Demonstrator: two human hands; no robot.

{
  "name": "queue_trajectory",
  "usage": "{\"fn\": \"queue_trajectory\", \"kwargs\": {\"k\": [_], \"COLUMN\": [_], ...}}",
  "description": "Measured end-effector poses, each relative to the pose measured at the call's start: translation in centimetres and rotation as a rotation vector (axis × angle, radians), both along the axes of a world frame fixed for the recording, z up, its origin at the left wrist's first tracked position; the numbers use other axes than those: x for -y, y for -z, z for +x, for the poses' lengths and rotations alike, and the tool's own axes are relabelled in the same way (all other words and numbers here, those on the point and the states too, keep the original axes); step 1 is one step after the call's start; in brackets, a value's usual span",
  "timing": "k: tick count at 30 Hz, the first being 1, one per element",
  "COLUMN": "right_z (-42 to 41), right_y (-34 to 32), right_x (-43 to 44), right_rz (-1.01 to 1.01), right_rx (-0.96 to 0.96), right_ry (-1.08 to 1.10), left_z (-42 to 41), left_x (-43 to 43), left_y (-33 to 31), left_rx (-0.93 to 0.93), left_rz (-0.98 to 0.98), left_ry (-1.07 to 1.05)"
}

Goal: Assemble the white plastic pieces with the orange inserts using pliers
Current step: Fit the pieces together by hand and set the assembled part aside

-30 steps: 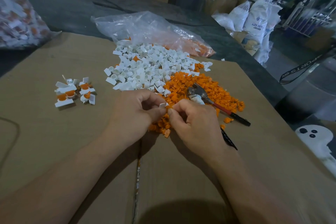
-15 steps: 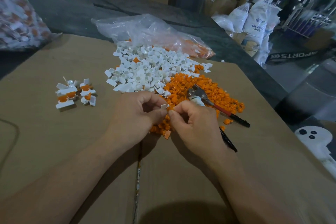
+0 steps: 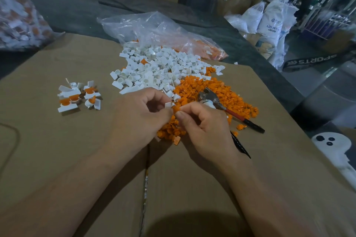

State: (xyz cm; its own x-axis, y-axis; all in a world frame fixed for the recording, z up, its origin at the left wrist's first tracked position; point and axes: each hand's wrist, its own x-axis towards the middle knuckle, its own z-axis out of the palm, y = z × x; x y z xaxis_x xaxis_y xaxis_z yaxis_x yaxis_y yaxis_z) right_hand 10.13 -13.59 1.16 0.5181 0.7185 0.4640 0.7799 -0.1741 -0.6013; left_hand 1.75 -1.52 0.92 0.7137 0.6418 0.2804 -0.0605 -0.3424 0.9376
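While my left hand pinches one white piece and my right hand pinches one orange insert against it, I count one pair of pliers on the orange pile at two o'clock, and the white pile at twelve.

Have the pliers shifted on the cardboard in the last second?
No. The pliers lie where they did: head on the pile of orange inserts, red handle running off its right edge onto the cardboard.

Curled fingers on white piece and orange insert
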Motion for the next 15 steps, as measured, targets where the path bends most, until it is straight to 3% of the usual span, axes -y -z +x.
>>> {"fn": "queue_trajectory", "kwargs": {"k": [6, 15], "right_z": [0.0, 0.3], "right_y": [-0.4, -1.1], "right_x": [0.1, 0.2], "right_rz": [0.152, 0.133], "right_rx": [-0.283, -0.750], "right_ry": [-0.025, -0.131], "left_z": [-0.1, 0.1], "left_x": [-0.2, -0.2], "left_y": [-1.1, -1.0], "left_rx": [0.066, 0.014], "left_rz": [-0.461, -0.480], "left_ry": [0.232, 0.323]}}
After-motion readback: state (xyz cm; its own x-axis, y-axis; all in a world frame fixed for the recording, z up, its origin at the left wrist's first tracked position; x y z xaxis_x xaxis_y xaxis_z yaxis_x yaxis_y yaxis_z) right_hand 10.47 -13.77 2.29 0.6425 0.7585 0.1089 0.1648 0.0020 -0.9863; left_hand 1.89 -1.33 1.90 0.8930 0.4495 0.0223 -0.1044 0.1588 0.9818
